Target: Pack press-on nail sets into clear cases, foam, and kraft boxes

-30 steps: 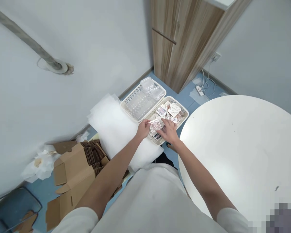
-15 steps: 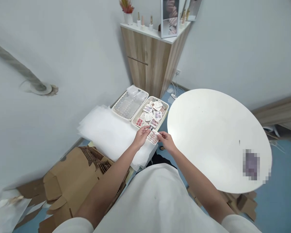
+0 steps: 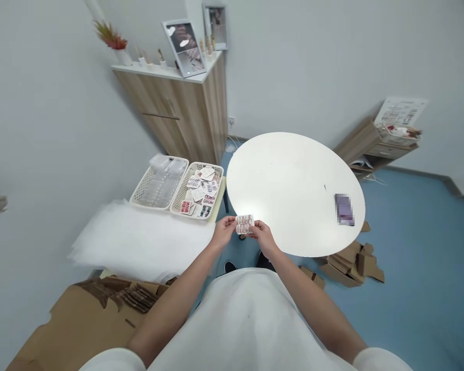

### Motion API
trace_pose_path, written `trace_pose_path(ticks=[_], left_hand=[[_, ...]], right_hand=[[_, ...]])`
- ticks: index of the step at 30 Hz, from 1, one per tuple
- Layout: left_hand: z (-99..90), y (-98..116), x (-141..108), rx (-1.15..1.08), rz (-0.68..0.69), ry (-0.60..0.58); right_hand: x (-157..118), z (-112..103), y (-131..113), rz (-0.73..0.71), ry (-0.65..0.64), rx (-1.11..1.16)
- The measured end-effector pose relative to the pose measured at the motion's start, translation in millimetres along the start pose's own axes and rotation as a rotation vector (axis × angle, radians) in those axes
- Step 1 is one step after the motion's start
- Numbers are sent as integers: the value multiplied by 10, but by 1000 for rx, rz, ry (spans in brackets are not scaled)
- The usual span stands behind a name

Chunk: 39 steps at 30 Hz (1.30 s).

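A small white card of press-on nails [image 3: 245, 224], set in rows, is held up in front of my body near the edge of the round table. My left hand [image 3: 223, 230] pinches its left edge. On the other side, my right hand [image 3: 263, 236] grips the right edge, fingers partly behind it. To the left, a white basket [image 3: 175, 207] holds several similar nail cards in red, purple and dark green. Beside it, a second white basket [image 3: 134, 198] contains clear plastic trays [image 3: 157, 180].
A round white table [image 3: 286, 190] stands ahead to the right, with a blurred-out purple item [image 3: 344, 210] on it. White sheets [image 3: 139, 239] and cardboard boxes [image 3: 88, 324] lie to the left. A wooden cabinet [image 3: 170, 100] fills the corner; more cardboard [image 3: 348, 265] is under the table.
My view has swung to the right, and both hands have moved with the nail card away from the baskets toward the round table. A dark green nail card now shows in the basket's near corner.
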<state>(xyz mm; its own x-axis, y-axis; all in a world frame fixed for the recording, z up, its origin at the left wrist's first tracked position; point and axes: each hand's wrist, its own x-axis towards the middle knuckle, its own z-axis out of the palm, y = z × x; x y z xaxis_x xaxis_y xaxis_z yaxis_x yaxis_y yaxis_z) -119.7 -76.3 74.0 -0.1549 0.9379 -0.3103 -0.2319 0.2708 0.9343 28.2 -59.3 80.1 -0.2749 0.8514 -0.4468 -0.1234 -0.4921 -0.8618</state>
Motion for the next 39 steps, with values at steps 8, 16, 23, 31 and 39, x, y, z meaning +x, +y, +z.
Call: trace_pose_path(ticks=[8, 16, 23, 31, 39], left_hand=[[704, -72, 195, 113, -11, -187], [1360, -3, 347, 259, -36, -298], [1771, 16, 571, 348, -28, -368], [2149, 46, 713, 455, -109, -400], [2252, -157, 649, 205, -312, -219]], right_hand=[[-133, -804, -155, -26, 97, -91], [31, -1491, -428, -113, 149, -114], [233, -1916, -682, -173, -12, -121], [318, -2315, -746, -110, -72, -164], [332, -2501, -593, -54, -5, -33]])
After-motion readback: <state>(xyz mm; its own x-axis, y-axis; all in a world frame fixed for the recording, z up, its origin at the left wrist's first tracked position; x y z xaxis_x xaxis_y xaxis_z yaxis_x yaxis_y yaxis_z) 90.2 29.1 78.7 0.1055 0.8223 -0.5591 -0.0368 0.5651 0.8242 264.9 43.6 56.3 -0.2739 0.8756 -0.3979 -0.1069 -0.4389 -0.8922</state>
